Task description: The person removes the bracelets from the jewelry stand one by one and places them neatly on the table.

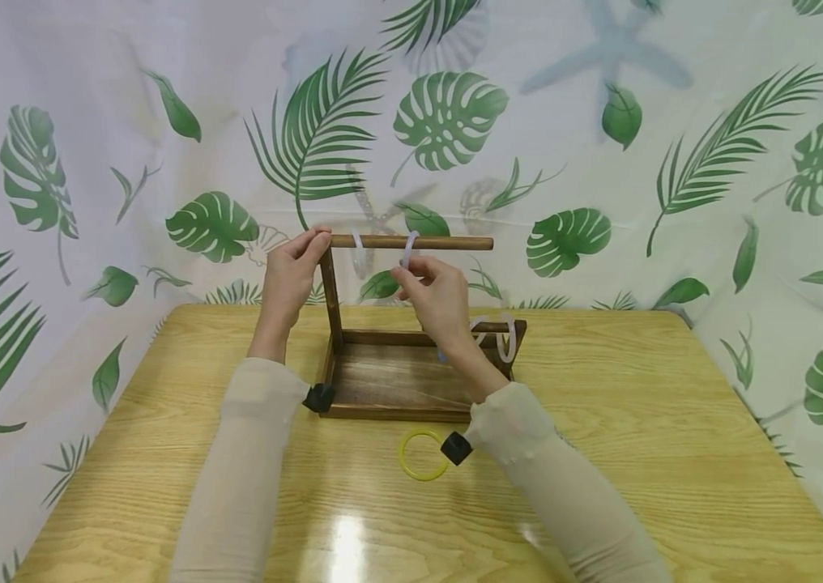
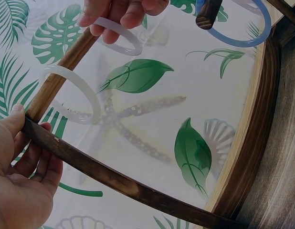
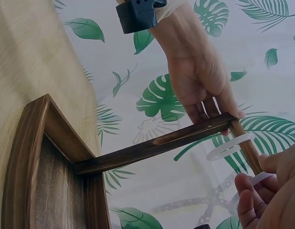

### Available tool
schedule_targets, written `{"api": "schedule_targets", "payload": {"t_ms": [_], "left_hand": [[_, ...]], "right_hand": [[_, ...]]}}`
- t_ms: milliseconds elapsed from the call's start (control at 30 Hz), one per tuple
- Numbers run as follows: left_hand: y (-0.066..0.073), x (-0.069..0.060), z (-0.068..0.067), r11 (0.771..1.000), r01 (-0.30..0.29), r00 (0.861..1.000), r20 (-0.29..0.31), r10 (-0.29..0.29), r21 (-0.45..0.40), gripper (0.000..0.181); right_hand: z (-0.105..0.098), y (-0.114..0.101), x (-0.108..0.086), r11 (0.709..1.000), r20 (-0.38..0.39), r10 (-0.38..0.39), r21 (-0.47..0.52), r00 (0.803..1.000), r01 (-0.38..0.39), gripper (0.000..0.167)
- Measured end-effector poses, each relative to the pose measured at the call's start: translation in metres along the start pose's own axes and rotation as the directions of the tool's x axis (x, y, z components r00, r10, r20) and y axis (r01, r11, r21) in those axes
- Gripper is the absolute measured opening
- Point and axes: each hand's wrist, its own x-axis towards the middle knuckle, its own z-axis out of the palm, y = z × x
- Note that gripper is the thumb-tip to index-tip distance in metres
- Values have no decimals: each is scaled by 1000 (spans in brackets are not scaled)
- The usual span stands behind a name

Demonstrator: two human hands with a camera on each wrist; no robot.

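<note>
A dark wooden rack (image 1: pixel 333 304) stands on the table with a rod (image 1: pixel 455 242) across its top. My left hand (image 1: pixel 291 275) grips the top left corner, where upright and rod meet, thumb on the rod's end. Around the rod near that hand hangs a whitish translucent ring (image 2: pixel 93 98). Farther right, my right hand (image 1: pixel 441 295) pinches a pale lilac ring (image 2: pixel 133 44), which also loops over the rod. In the right wrist view, the right fingers (image 3: pixel 252 200) partly cover this ring.
On the rack's shorter lower arm (image 1: pixel 490 327) hang pale rings (image 1: pixel 513 346) and a blue ring (image 2: pixel 243 44), partly behind my right wrist. A yellow ring (image 1: pixel 423 478) lies flat on the wooden table (image 1: pixel 637 421) before the rack's base. A leaf-patterned cloth (image 1: pixel 222 162) hangs behind.
</note>
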Motion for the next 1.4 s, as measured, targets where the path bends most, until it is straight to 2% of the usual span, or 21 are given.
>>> {"api": "schedule_targets", "payload": {"t_ms": [200,333,833,1400], "left_hand": [[2,-1,0,1000,7,1000,-7,-7,4,42],[2,-1,0,1000,10,1000,-6,-10,6,43],[0,0,0,1000,14,1000,0,-14,9,45],[1,0,1,1000,8,1000,6,-8,-1,46]], "right_hand": [[-1,2,-1,997,-46,4,81,999,0,16],[-3,3,-1,995,-66,2,96,998,5,17],[-10,6,-3,992,-78,84,100,993,-76,19],[-27,10,-5,988,-105,142,76,984,-134,20]]}}
